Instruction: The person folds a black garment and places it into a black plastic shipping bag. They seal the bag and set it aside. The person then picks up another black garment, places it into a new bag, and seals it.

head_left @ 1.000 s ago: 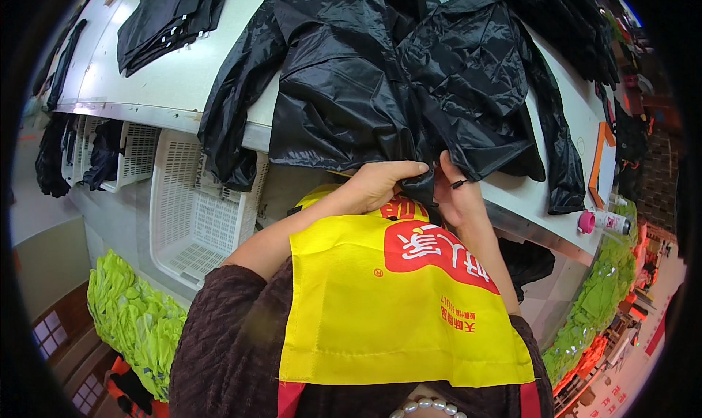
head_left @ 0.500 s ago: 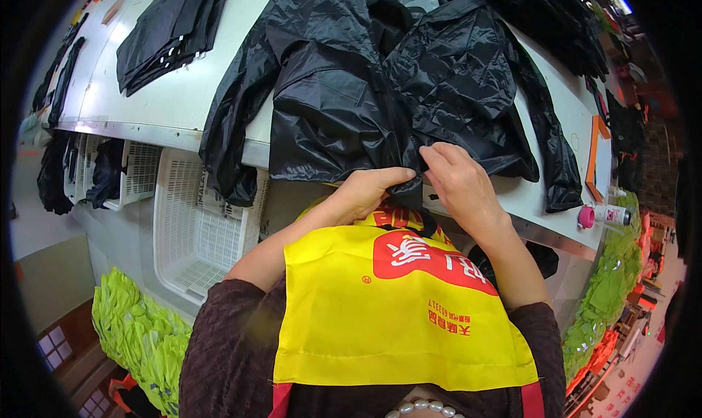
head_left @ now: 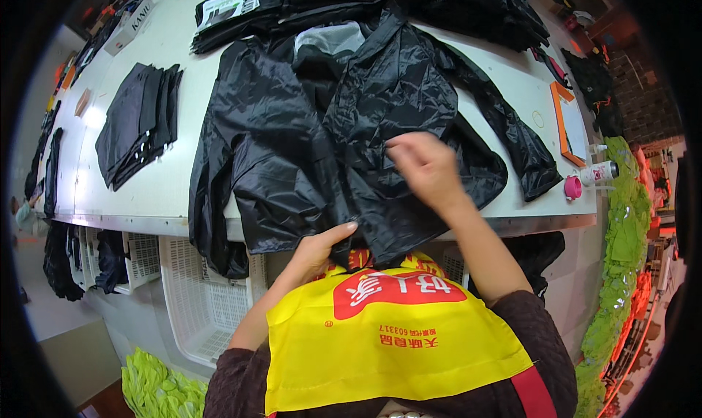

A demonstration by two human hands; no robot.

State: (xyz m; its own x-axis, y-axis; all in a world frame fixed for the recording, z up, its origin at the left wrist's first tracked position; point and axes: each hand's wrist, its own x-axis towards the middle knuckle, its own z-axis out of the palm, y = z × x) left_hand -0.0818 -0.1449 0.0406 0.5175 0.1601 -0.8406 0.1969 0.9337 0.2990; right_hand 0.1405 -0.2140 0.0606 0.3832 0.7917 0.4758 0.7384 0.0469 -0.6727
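Note:
A shiny black jacket [head_left: 278, 140] lies front up on the table, its lower edge hanging over the near side. A grey lining [head_left: 329, 38] shows at its neck. My left hand [head_left: 313, 251] grips the bottom of the front opening, thumb on top and the other fingers hidden beneath the cloth. Over the jacket's right front panel is my right hand [head_left: 428, 171], blurred by motion, with its fingers curled together. Whatever is between those fingertips is too small or smeared to make out.
Folded black garments [head_left: 139, 122] lie left on the white table [head_left: 201, 78]; a black stack [head_left: 453, 8] stands behind. At right are an orange-edged board [head_left: 567, 122], a pink cap [head_left: 572, 187] and a bottle [head_left: 601, 173]. A white plastic basket [head_left: 175, 272] sits below the table's metal edge.
My right hand has left the hem beside my left hand and moved up over the right front panel. The left hand stays at the hem. The view has shifted, showing more of the table's far side.

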